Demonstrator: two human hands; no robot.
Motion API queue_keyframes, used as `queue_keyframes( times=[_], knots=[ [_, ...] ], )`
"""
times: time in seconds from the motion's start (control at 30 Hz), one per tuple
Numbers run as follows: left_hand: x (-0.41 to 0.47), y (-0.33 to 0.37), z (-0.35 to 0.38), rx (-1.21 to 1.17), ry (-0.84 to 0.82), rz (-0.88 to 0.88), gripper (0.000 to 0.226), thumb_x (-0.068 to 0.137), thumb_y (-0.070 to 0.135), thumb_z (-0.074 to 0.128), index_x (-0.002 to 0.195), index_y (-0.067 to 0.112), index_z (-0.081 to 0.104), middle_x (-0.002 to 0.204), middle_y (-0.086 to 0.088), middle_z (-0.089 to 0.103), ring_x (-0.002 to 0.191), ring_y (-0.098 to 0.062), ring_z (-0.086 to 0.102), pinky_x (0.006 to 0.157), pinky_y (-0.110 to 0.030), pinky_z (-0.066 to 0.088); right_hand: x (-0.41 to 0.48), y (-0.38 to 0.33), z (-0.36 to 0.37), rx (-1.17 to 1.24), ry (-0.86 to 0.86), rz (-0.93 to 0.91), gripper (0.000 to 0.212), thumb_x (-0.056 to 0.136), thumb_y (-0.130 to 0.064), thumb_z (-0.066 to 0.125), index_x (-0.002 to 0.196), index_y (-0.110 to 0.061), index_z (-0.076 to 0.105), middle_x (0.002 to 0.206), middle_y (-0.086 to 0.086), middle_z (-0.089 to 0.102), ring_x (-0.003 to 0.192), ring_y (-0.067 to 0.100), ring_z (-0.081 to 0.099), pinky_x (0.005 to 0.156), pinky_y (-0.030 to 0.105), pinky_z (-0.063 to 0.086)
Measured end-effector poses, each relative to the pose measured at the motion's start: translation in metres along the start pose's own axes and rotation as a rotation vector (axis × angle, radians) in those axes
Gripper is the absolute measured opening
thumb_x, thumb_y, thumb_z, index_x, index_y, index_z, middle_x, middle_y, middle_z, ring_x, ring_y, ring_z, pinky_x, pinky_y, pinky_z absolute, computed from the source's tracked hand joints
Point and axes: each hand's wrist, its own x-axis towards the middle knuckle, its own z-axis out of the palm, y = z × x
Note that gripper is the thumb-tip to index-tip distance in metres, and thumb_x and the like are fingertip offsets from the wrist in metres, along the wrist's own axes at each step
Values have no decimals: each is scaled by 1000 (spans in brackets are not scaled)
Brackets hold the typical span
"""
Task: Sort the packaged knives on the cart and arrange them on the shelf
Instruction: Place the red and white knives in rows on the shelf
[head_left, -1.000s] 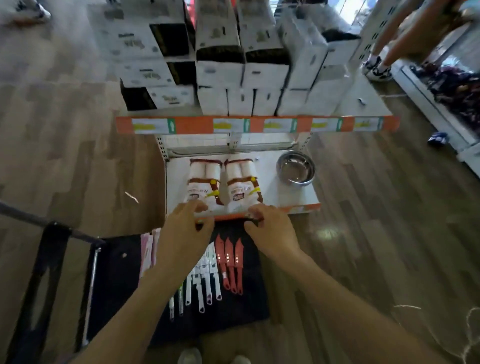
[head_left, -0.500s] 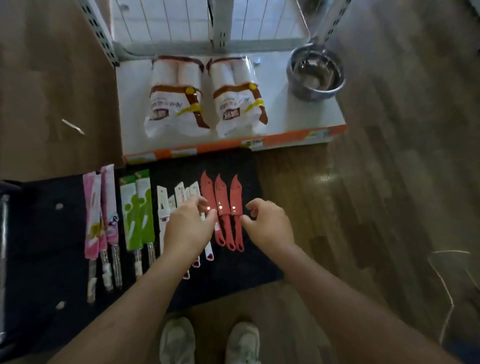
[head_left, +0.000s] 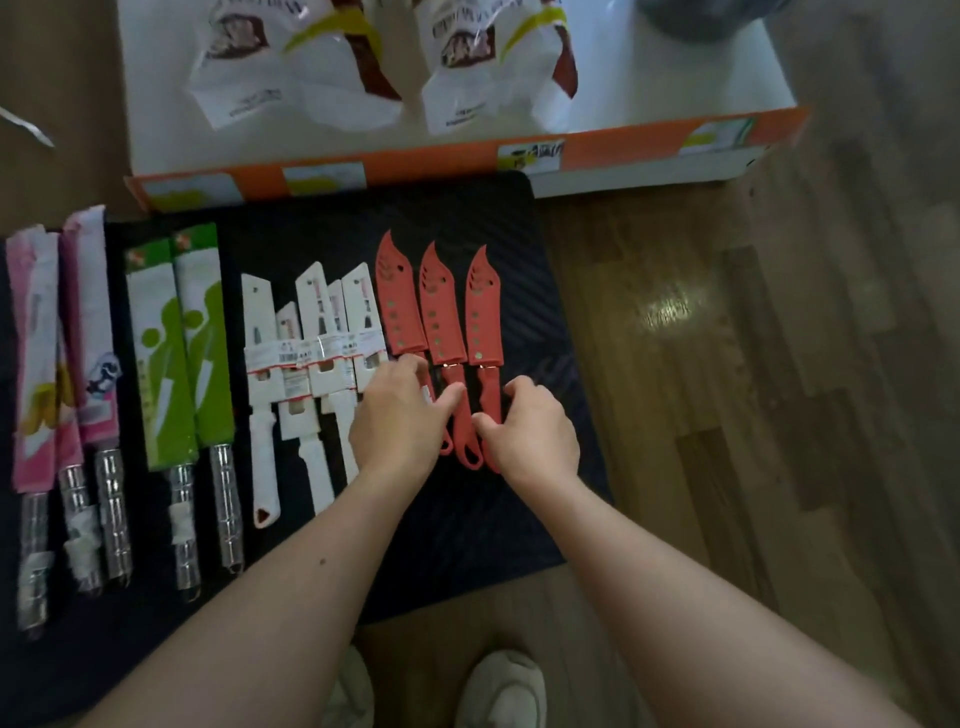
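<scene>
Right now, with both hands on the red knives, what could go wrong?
1. The left hand and right hand grip only the handles of the three red knives. If they are lifted together, one might slip free and drop.
2. The left hand is close beside the white packaged knives, so gathering the red ones could knock that sorted row crooked.

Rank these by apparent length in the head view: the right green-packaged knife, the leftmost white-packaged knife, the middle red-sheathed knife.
1. The right green-packaged knife: clearly longest.
2. The leftmost white-packaged knife and the middle red-sheathed knife: nearly alike; white looks slightly longer, too close to rank through a wide-angle lens.
</scene>
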Motion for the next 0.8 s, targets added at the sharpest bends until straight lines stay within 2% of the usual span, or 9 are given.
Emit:
queue_keyframes(
  times=[0.17,0.3,0.43,0.57,0.7,0.8],
  knots=[
    [4,6,14,201,37,49,48,80,56,58,107,15,59,113,-1,51,96,-22,58,68,-31,40,8,3,6,-34,58,-63,37,88,-34,59,115,-14,46,116,5,55,104,24,58,80,37,51],
    [6,15,19,204,46,-33,45,80,50,63,103,13,61,115,-3,49,98,-25,57,68,-33,37,12,5,4,26,44,-68,28,88,-28,60,109,-12,50,108,6,60,99,24,61,81,37,52],
    [7,22,21,102,36,-136,36,79,39,66,99,10,61,116,-6,48,100,-30,56,75,-38,43,13,8,1,64,2,-58,26,85,-27,62,106,-11,56,105,7,62,97,24,62,82,37,52],
    [5,23,20,24,34,-189,33,78,33,68,102,13,61,114,-7,50,101,-27,55,73,-32,38,14,11,-6,168,-54,19,16,84,-30,65,92,-16,66,94,2,67,88,18,65,79,35,55],
    [2,20,17,-217,31,-294,24,76,25,70,98,16,66,100,-2,65,88,-18,58,76,-26,39,12,14,-15,338,-107,126,17,80,-31,72,94,-22,69,97,-1,70,91,16,65,80,30,54],
    [-8,18,17,-369,20,-353,13,80,14,67,93,13,67,94,-2,68,84,-14,58,77,-23,41,7,14,-17,383,-149,161,22,78,-31,74,97,-21,71,99,-1,71,92,16,67,85,34,56]
  ],
)
